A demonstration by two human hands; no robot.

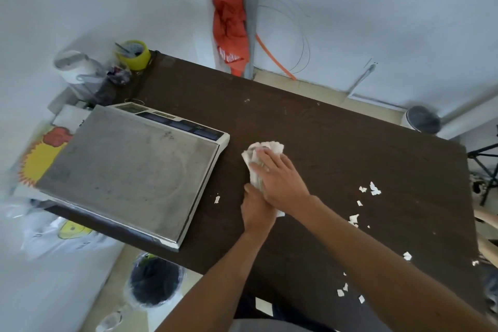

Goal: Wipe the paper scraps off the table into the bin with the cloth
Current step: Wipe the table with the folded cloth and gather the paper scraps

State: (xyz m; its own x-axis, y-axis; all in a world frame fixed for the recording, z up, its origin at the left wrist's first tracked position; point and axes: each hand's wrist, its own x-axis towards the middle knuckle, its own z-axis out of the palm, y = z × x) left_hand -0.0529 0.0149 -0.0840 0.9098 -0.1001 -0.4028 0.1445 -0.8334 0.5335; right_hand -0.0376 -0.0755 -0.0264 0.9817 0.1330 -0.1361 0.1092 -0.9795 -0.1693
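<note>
Most of the work looks undone: small torn white paper scraps (pixel 374 189) lie scattered along the right side and near edge of the dark brown wooden table (pixel 336 132), one stray by the scale. The black-lined round bin (pixel 155 281) stands on the floor below the table's near-left edge. Mid-table, the right hand (pixel 280 178) presses flat, fingers spread, on the crumpled white cloth (pixel 260 152); the left hand (pixel 256 210) curls around the cloth's near end, beside the grey steel-topped scale (pixel 129 167).
</note>
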